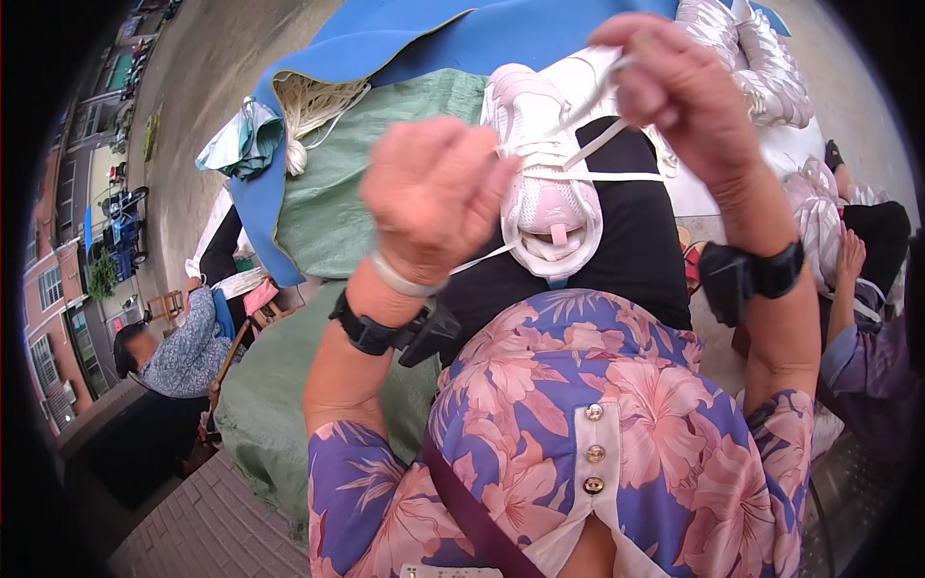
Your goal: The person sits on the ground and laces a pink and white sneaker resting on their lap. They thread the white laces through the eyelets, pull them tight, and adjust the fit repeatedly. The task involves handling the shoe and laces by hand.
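Observation:
A white and pale pink sneaker (554, 217) rests on my lap, its heel toward me and its toe pointing away. White shoelace (617, 176) runs through its upper eyelets, with one loose length stretching right across my dark trousers. My right hand (684, 106) is raised above the shoe's right side, pinching a lace that slants up from the shoe. Beside the shoe's left edge, my left hand (434, 193) is closed, its fingertips at the lacing where a bit of lace shows. Motion blurs this hand, and its palm is hidden.
A bundle of cream laces (313, 106) lies at the left by green sheeting (405, 135) and a blue sheet (385, 43). More pale pink shoes (771, 82) are piled at the far right. People sit at the left (188, 352) and right (850, 255).

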A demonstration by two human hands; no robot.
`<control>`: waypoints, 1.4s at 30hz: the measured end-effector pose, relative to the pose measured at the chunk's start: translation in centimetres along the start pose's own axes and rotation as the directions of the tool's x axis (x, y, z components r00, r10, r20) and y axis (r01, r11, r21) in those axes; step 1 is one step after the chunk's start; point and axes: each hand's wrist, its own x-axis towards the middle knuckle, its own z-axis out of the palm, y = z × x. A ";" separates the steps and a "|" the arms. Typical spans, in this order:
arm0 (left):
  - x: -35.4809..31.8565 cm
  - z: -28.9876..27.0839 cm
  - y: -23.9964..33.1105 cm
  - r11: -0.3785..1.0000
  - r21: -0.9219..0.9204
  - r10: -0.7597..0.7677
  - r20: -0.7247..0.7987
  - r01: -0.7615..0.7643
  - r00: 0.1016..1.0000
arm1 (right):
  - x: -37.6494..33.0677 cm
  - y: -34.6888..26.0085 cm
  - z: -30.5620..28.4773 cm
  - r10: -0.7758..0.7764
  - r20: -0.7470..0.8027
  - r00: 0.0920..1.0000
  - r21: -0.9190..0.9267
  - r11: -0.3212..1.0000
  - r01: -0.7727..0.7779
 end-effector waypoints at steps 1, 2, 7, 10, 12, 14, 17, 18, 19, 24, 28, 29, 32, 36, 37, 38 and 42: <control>-0.6 1.2 1.1 0.985 -0.154 -0.075 0.041 0.081 0.996 | -0.1 -0.9 -1.1 -0.050 -0.033 0.998 0.093 0.994 0.052; -0.7 1.7 2.3 0.937 -0.288 -0.134 0.224 0.197 0.965 | 0.0 -1.8 -1.6 -0.133 -0.075 0.988 0.114 0.983 0.141; -0.9 8.0 5.0 0.848 -0.424 -0.073 0.499 0.316 0.864 | -0.6 -5.6 -4.2 -0.401 -0.173 0.900 0.119 0.898 0.423; -0.6 12.6 4.9 0.916 -0.346 0.001 0.510 0.204 0.860 | -1.3 -6.9 -4.9 -0.450 -0.216 0.867 0.088 0.875 0.476; -0.8 14.2 5.2 0.952 -0.227 -0.016 0.628 0.203 0.778 | -2.2 -7.3 -4.8 -0.437 -0.221 0.872 0.029 0.891 0.454; -1.6 15.5 5.0 0.986 -0.078 -0.052 0.702 0.149 0.711 | -2.6 -7.4 -5.0 -0.431 -0.205 0.879 0.003 0.897 0.441; -0.4 14.9 4.8 0.970 0.028 -0.135 0.890 0.243 0.436 | -3.2 -6.4 -5.9 -0.452 -0.220 0.864 -0.021 0.888 0.459; -0.3 14.7 4.8 0.966 0.028 -0.136 0.901 0.258 0.411 | -3.4 -6.4 -5.7 -0.466 -0.237 0.853 -0.038 0.881 0.471; -0.3 14.5 4.8 0.961 0.030 -0.139 0.912 0.274 0.386 | -3.5 -6.4 -6.1 -0.447 -0.245 0.860 -0.023 0.890 0.456; -0.5 14.3 4.1 0.916 -0.111 -0.036 0.935 0.386 0.354 | -4.9 -6.5 -9.0 -0.270 -0.171 0.948 0.013 0.961 0.276; 0.2 11.7 4.5 0.683 -0.490 0.087 0.791 0.542 0.605 | -5.2 -6.1 -8.9 -0.272 -0.191 0.943 -0.015 0.961 0.275; 1.4 10.0 4.2 0.511 -0.660 0.077 0.673 0.551 0.735 | -6.0 -6.4 -9.4 -0.220 -0.262 0.940 0.007 0.973 0.230; 6.0 2.2 2.1 0.058 -0.709 -0.078 0.698 0.703 0.711 | -6.7 -5.6 -10.7 -0.222 -0.345 0.912 0.041 0.967 0.251; 8.4 -5.7 -2.3 0.020 -0.841 -0.523 0.452 0.541 0.722 | -8.7 -3.6 -16.1 -0.241 -0.314 0.918 0.067 0.959 0.274; 8.3 -7.1 -3.7 0.032 -0.883 -0.597 0.359 0.469 0.718 | -8.9 -3.3 -17.3 -0.257 -0.315 0.914 0.036 0.959 0.282; 8.2 -8.5 -5.0 0.097 -0.891 -0.650 0.281 0.444 0.706 | -9.0 -3.2 -17.8 -0.269 -0.317 0.909 0.007 0.958 0.286; 5.7 -12.9 -10.4 0.188 -0.926 -0.766 0.071 0.328 0.639 | -9.5 -4.7 -18.0 -0.290 -0.429 0.856 -0.056 0.954 0.295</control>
